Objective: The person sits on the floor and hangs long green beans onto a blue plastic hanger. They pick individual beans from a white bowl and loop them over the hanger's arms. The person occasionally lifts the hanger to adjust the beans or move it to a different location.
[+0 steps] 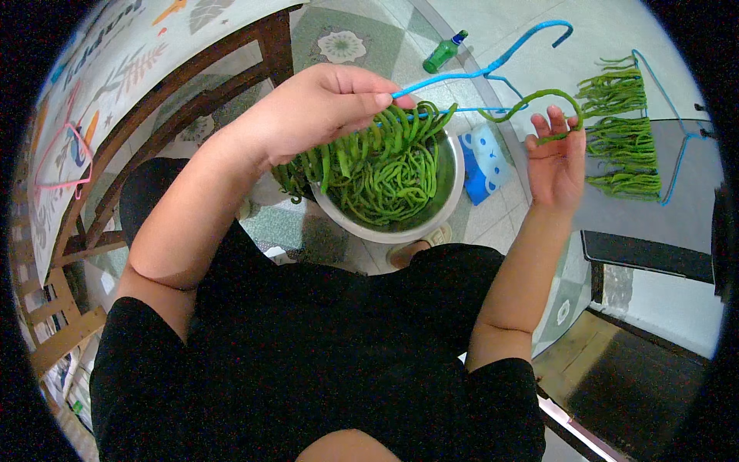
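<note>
My left hand [331, 108] is closed on one shoulder of a blue clothes hanger [454, 75], held over a metal bowl. Long green beans [362, 142] hang side by side from the hanger's bottom bar, near that hand. To the right, my right hand [558, 162] pinches a single long bean [550, 94] between its fingers. That bean curves up and over toward the bar's bare right part. Under the hanger, the metal bowl [456, 185] holds a heap of coiled long beans [396, 185].
At the right, a second hanger [670, 177] carries bunches of long beans [623, 150] beside a dark-topped surface. A green bottle [444, 55] and a blue bear-patterned packet [483, 163] are beyond the bowl. On the left are a cloth-covered table [115, 92] and a pink hanger [61, 185].
</note>
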Motion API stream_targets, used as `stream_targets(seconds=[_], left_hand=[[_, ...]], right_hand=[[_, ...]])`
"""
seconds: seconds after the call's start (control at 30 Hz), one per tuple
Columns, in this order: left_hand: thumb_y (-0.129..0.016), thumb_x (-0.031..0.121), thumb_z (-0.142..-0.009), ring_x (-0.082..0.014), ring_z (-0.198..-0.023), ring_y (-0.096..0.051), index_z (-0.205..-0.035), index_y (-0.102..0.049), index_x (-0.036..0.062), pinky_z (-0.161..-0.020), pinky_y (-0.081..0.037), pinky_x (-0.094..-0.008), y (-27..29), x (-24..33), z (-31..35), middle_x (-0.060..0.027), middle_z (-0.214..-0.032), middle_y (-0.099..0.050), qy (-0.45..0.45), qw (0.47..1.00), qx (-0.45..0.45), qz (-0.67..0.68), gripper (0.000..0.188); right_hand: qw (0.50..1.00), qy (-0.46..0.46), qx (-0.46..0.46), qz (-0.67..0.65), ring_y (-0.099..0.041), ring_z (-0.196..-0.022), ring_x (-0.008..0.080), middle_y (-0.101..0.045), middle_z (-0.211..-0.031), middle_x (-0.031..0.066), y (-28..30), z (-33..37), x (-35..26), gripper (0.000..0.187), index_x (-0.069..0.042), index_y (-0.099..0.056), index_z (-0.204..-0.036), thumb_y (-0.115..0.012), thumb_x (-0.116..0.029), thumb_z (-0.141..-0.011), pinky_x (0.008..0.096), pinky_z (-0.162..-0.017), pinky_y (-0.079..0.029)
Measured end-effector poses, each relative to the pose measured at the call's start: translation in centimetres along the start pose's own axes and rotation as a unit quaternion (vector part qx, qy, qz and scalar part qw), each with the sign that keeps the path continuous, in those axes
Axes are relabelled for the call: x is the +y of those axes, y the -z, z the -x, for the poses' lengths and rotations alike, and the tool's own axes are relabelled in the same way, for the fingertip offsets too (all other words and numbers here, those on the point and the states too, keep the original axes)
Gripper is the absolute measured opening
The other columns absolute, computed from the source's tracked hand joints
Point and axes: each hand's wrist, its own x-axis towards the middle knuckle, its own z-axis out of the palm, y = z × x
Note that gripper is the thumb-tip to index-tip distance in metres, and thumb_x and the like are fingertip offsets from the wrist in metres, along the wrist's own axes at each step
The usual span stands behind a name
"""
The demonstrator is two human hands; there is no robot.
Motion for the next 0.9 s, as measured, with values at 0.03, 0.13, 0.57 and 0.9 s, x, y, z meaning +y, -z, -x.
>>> stream_targets(seconds=[0.03, 0.13, 0.57, 0.9], left_hand=[[-0.050, 0.020, -0.087, -0.0004, -0.055, -0.037, -0.102, -0.061, 0.0044, -0.051, -0.030, -0.0138, 0.0, -0.1, -0.1, 0.0095, -0.063, -0.047, -0.003, 1.000, -0.002, 0.001, 0.024], [-0.051, 0.020, -0.087, -0.0003, -0.053, -0.033, -0.102, -0.061, 0.0048, -0.048, -0.026, -0.0151, -0.3, 0.4, 0.2, 0.0105, -0.059, -0.042, 0.007, 1.000, -0.006, 0.009, 0.024], [-0.051, 0.022, -0.087, -0.0008, -0.048, -0.030, -0.101, -0.062, 0.0080, -0.043, -0.022, -0.0168, -0.7, 0.8, 0.6, 0.0108, -0.054, -0.037, 0.000, 1.000, 0.013, 0.010, 0.023], [-0.051, 0.022, -0.086, -0.0001, -0.049, -0.031, -0.100, -0.062, 0.0096, -0.042, -0.022, -0.0162, -0.5, 0.7, 0.6, 0.0109, -0.056, -0.042, 0.003, 1.000, 0.009, 0.024, 0.022]], right_hand=[[1.000, 0.002, -0.005, 0.004, -0.051, -0.101, 0.0322, -0.050, -0.115, 0.0158, 0.1, -0.1, 0.2, 0.026, -0.008, -0.051, -0.107, -0.053, -0.020, -0.084, 0.0351, -0.068, -0.051], [0.999, 0.011, -0.028, 0.016, -0.046, -0.110, 0.0365, -0.044, -0.124, 0.0176, 0.3, -0.4, 0.9, 0.026, -0.009, -0.052, -0.109, -0.052, -0.019, -0.085, 0.0393, -0.074, -0.050], [0.989, -0.003, -0.135, 0.064, -0.032, -0.121, 0.0396, -0.040, -0.128, 0.0168, 0.0, -0.7, 2.9, 0.019, -0.011, -0.059, -0.094, -0.060, -0.017, -0.076, 0.0493, -0.102, -0.020], [0.955, -0.027, -0.138, 0.262, -0.034, -0.120, 0.0374, -0.044, -0.122, 0.0194, 0.2, -0.4, 3.3, 0.011, -0.007, -0.050, -0.077, -0.057, -0.006, -0.068, 0.0490, -0.102, -0.018]])
